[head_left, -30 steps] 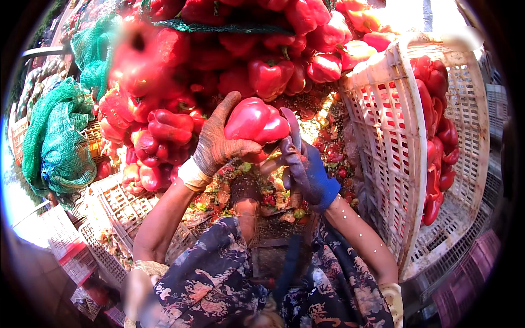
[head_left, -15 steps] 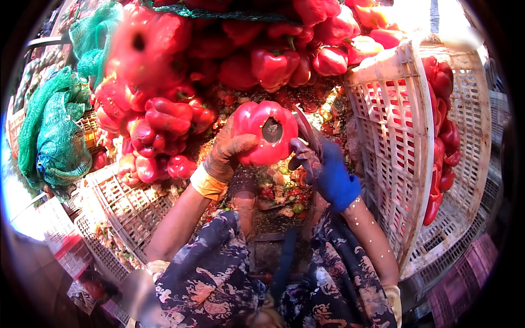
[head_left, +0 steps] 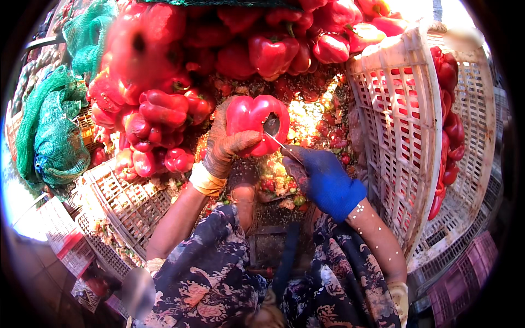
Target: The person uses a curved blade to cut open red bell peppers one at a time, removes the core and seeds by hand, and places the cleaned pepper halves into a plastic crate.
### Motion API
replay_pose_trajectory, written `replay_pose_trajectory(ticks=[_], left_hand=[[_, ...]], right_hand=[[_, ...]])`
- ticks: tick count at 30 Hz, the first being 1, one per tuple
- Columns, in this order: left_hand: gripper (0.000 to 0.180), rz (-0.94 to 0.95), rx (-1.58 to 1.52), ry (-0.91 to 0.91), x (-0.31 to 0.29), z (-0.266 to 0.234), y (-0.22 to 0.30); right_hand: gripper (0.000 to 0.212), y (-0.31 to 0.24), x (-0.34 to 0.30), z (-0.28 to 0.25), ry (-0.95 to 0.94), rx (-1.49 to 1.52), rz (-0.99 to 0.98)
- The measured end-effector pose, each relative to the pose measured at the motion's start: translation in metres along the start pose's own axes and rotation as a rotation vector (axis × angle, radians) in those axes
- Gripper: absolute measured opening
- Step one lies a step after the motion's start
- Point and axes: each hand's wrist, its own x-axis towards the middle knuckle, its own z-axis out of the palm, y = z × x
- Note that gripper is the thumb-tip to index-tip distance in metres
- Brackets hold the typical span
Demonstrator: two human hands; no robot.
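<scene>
- Dark floral cloth (head_left: 202, 273) covers my lap, nearest to me.
- My right hand (head_left: 328, 177), in a blue glove, is curled closed around a thin blade (head_left: 275, 140); its handle is hidden in my grip.
- My left hand (head_left: 224, 145), in a stained glove, is bent half closed around the left side of a red pepper (head_left: 246, 115), thumb across the front, other fingers mostly out of sight behind.
- That pepper sits above the scraps (head_left: 284, 186) between my legs and the pile, its hole (head_left: 271, 124) facing right, the blade's tip at the lower edge.
- To do this well, I'd keep my thumb clear of the edge, brace the pepper firmly without crushing it, and use short, light strokes.
- Half a second ago the hole faced me squarely and the blade stood at the pepper's right side; now the pepper is turned and my right hand sits lower.
- Beyond, a pale crate (head_left: 388, 46) leans right of more peppers (head_left: 273, 53).
</scene>
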Motion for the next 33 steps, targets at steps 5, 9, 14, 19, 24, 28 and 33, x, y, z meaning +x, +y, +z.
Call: replay_pose_trajectory(ticks=[5,9,14,19,24,28,33], left_hand=[[0.097,0.040,0.103,0.116,-0.002,-0.006,-0.014],[0.106,0.055,0.065,0.138,-0.004,-0.005,-0.017],[0.110,0.102,0.129,0.170,-0.005,-0.005,-0.023],[0.108,0.179,0.268,0.182,-0.012,-0.002,-0.017],[0.098,0.040,0.189,0.174,-0.015,0.014,-0.005],[0.091,-0.017,0.077,0.143,-0.019,0.011,-0.011],[0.083,-0.123,-0.054,0.101,-0.022,0.010,-0.010]], right_hand=[[0.021,0.001,-0.001,0.009,-0.052,0.113,0.098],[0.025,0.000,-0.006,0.011,-0.062,0.260,0.175],[0.023,0.003,-0.006,0.014,-0.086,0.270,0.169],[0.018,0.010,-0.004,0.022,-0.066,-0.039,0.119],[0.029,0.010,-0.004,0.011,0.012,-0.491,0.089],[0.046,0.019,-0.002,0.008,0.063,-0.767,0.025],[0.053,0.021,0.001,-0.002,0.062,-0.966,0.008]])
